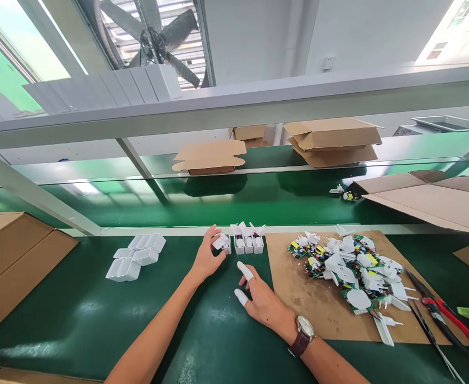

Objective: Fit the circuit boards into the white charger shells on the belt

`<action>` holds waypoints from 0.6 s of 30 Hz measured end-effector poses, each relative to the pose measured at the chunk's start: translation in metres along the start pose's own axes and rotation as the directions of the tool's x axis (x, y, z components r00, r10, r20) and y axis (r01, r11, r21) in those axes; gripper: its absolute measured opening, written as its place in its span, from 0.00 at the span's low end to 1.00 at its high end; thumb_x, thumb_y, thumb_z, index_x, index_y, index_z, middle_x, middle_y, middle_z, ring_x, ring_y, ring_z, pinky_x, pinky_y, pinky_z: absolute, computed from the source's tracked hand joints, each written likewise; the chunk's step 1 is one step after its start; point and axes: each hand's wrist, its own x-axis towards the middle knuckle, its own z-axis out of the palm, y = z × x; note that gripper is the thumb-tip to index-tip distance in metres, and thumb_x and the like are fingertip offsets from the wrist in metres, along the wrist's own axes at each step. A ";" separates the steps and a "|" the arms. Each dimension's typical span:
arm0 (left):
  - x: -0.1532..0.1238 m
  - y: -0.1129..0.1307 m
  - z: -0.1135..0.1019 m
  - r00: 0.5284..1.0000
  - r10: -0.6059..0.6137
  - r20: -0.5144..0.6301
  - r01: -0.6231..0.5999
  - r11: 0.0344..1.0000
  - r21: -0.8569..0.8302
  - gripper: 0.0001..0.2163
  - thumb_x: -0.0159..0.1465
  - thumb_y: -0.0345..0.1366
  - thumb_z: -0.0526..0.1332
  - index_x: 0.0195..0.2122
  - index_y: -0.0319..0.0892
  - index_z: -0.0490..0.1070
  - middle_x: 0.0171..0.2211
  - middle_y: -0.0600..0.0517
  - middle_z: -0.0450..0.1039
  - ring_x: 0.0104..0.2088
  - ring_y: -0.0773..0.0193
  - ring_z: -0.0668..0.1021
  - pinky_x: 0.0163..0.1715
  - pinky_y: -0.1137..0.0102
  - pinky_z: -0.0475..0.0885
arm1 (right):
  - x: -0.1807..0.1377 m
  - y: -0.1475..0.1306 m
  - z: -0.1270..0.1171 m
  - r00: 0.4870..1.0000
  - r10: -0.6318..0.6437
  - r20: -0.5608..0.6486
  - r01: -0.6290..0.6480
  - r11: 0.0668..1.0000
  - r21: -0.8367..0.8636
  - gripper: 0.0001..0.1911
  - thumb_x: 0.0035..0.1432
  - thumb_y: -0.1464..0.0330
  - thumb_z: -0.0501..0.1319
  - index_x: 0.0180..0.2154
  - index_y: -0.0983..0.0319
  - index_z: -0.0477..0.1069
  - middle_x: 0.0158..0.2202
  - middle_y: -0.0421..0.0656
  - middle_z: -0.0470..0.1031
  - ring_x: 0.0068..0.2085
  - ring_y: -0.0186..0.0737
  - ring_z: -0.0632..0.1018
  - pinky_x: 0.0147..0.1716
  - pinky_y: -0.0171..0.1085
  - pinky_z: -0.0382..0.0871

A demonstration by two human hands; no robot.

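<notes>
Pinching a small white case (228, 246) between thumb and fingers, the left hand (207, 261) is working right at the end of a tight row! Three more white cases (249, 245) are standing just to the right of it, white pieces poking from their tops. And the right hand (264, 301) is hovering close by, nearer the person, thumb and forefinger spreading apart with nothing between them, both wearing white finger covers (246, 271). A watch (305, 326) is circling that wrist. Over on the left, a cluster of white cases (138, 256) is sitting on the green tabletop (202, 341). Across to the right, a heap of circuit boards (346, 266) with white parts is covering much of a brown cardboard sheet (292, 298), while red-handled pliers (442, 312) are lying along its right edge.
</notes>
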 end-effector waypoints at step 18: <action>-0.030 -0.008 -0.144 0.856 0.103 -0.506 0.415 0.449 0.792 0.09 0.62 0.38 0.61 0.33 0.37 0.75 0.55 0.34 0.69 0.62 0.30 0.65 0.55 0.35 0.66 | 0.002 0.001 -0.003 0.985 -0.169 0.044 0.172 0.981 -0.091 0.30 0.66 0.76 0.56 0.67 0.60 0.54 0.59 0.54 0.68 0.50 0.44 0.79 0.51 0.45 0.79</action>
